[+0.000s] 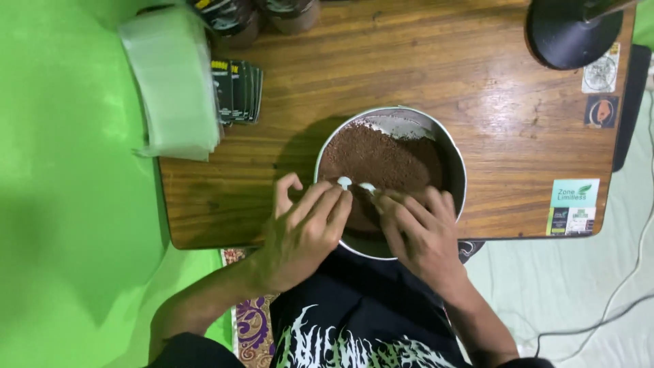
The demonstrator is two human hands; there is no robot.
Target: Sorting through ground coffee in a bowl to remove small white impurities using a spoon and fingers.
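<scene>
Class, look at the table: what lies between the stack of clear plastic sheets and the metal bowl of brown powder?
In the head view, a fanned row of small dark packets lies between the sheets and the bowl; beyond that, bare wood.

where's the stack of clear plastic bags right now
In the head view the stack of clear plastic bags lies at the wooden table's far left corner, overhanging its edge, beside a row of dark packets and left of the metal bowl.

There is one counter (436, 75) and one metal bowl (455, 163) of brown powder (381, 160). Two hands, left (300, 235) and right (422, 235), hold two small white pieces (355, 184). One stack of clear bags (174, 82), one row of black packets (237, 90), two dark jars (262, 15), one lamp base (569, 34) and four stickers (574, 204) are visible.
</scene>
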